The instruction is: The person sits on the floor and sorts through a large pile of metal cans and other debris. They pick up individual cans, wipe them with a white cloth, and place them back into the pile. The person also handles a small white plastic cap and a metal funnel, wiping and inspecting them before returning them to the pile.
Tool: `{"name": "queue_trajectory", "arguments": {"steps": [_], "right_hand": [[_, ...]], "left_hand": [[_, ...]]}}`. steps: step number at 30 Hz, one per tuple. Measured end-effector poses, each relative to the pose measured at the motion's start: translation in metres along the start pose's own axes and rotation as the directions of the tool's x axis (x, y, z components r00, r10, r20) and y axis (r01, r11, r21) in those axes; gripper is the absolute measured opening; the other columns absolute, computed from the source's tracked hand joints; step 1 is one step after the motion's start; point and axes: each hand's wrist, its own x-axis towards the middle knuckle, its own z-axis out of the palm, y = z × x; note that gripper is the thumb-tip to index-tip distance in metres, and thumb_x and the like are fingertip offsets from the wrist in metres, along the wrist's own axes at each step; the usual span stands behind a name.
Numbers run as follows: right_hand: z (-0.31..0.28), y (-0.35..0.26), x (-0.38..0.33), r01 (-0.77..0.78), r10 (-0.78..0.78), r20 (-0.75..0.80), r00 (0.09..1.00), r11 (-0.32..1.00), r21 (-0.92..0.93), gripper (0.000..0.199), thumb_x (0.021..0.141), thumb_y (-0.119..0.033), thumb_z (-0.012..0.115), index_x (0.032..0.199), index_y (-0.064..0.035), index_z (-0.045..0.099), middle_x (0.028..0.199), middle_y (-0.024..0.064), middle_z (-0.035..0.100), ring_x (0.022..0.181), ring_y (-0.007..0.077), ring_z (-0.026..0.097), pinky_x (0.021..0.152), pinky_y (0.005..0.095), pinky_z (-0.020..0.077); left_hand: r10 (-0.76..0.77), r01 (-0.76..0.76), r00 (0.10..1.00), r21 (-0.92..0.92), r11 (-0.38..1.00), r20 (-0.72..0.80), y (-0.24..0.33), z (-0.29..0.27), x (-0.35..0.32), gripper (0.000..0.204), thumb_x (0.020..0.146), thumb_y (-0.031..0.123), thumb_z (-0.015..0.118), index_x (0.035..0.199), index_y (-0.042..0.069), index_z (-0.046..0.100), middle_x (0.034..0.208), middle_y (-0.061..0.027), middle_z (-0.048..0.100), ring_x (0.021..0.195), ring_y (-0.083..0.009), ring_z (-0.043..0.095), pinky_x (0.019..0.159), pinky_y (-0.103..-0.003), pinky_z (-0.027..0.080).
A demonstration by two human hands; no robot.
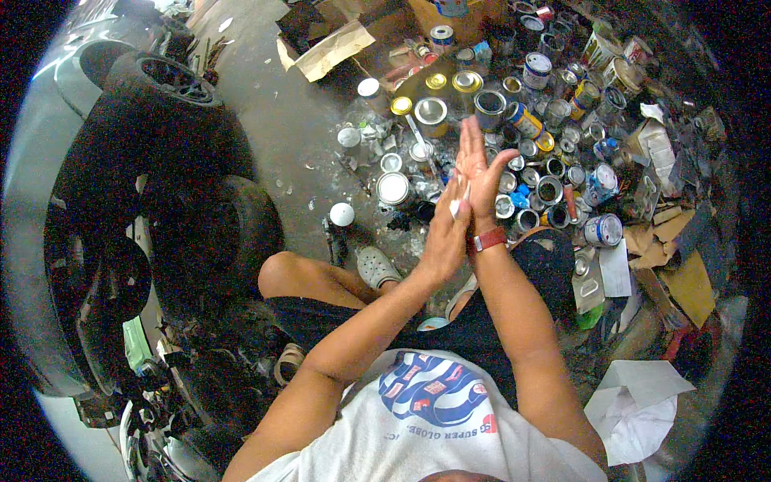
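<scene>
My right hand (480, 173) is stretched out with its thumb spread, palm toward the left, and holds nothing. My left hand (444, 233) lies against the heel of that palm. A small white wad (455, 209), like tissue or cloth, shows at the left fingers, mostly covered by them. Around my right wrist is a red band (489, 238). Just beyond the hands stand an open can with a dark rim (489, 104) and a can with a pale lid (431, 112). A white-topped can (393, 189) stands to the left of them.
Many paint cans and tins crowd the floor ahead and right, among them a tipped blue-and-white can (603, 230). Torn cardboard (689, 289) lies at the right. A car wheel (173, 80) stands at the far left. White paper (634, 414) is at lower right.
</scene>
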Motion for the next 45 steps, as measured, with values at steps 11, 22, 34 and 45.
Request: {"name": "queue_trajectory", "arguments": {"steps": [11, 22, 34, 45], "right_hand": [[0.017, -0.015, -0.042, -0.624, 0.552, 0.301, 0.778, 0.737, 0.262, 0.137, 0.073, -0.105, 0.021, 0.159, 0.0005, 0.035, 0.158, 0.0165, 0.049, 0.146, 0.0366, 0.047, 0.122, 0.0484, 0.0350], [0.039, -0.040, -0.031, -0.559, 0.364, 0.433, 0.825, 0.644, 0.523, 0.146, 0.066, -0.106, 0.029, 0.159, 0.0063, 0.033, 0.160, 0.0298, 0.042, 0.149, 0.0393, 0.043, 0.122, 0.0521, 0.0373], [0.020, -0.011, -0.029, -0.392, 0.415, 0.192, 0.889, 0.908, -0.149, 0.103, 0.095, -0.085, 0.036, 0.157, -0.0031, 0.042, 0.151, 0.0239, 0.056, 0.140, 0.0332, 0.055, 0.118, 0.0480, 0.0413], [0.048, -0.038, -0.026, 0.063, -0.119, -0.056, 0.991, 0.803, -0.592, 0.043, 0.112, -0.024, 0.047, 0.149, -0.0045, 0.056, 0.143, 0.0152, 0.064, 0.131, 0.0265, 0.061, 0.112, 0.0403, 0.0466]], "left_hand": [[0.510, -0.544, 0.835, 0.453, 0.707, 0.207, -0.008, -0.066, 0.059, 0.038, 0.109, 0.027, 0.047, 0.130, 0.001, 0.064, 0.137, -0.0198, 0.063, 0.127, -0.0417, 0.057, 0.114, -0.052, 0.039], [-0.529, 0.289, 0.847, -0.886, 0.363, 0.059, -0.012, -0.059, 0.022, 0.058, 0.114, 0.049, 0.032, 0.152, 0.007, 0.047, 0.151, -0.0130, 0.056, 0.137, -0.0285, 0.056, 0.116, -0.042, 0.046], [-0.271, 0.079, 0.962, -0.953, 0.293, -0.004, -0.007, -0.119, 0.054, 0.060, 0.114, 0.041, 0.031, 0.155, -0.003, 0.041, 0.156, -0.0211, 0.052, 0.142, -0.0391, 0.050, 0.123, -0.054, 0.037], [-0.157, 0.303, 0.945, -0.948, 0.091, 0.287, -0.002, -0.099, 0.043, 0.098, 0.099, 0.073, 0.048, 0.158, -0.004, 0.031, 0.162, -0.0276, 0.037, 0.145, -0.0427, 0.044, 0.121, -0.055, 0.039]]}}
